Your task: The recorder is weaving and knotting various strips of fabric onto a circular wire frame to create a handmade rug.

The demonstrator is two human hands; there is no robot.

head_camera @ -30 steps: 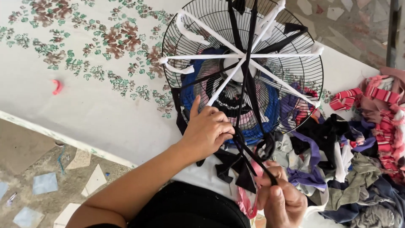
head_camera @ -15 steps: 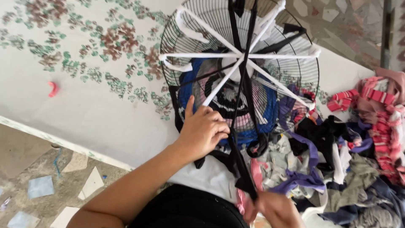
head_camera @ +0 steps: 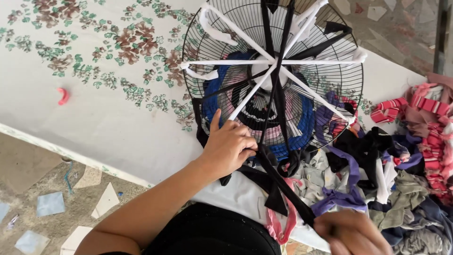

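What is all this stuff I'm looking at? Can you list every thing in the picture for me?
Wire fan guard: one, black, round, lying on the sheet at top centre.
White strips: several, stretched across the guard like spokes.
Black strip: one, running from the guard's near rim to the right hand.
Woven rounds: blue, pink and black, at the guard's near part.
Fabric scraps: many, mixed colours, heaped at right.
Floral sheet: one, white, under everything.
Pink scrap: one, left on the sheet.
Left hand: on the guard's near rim.
Right hand: gripping the black strip, blurred.
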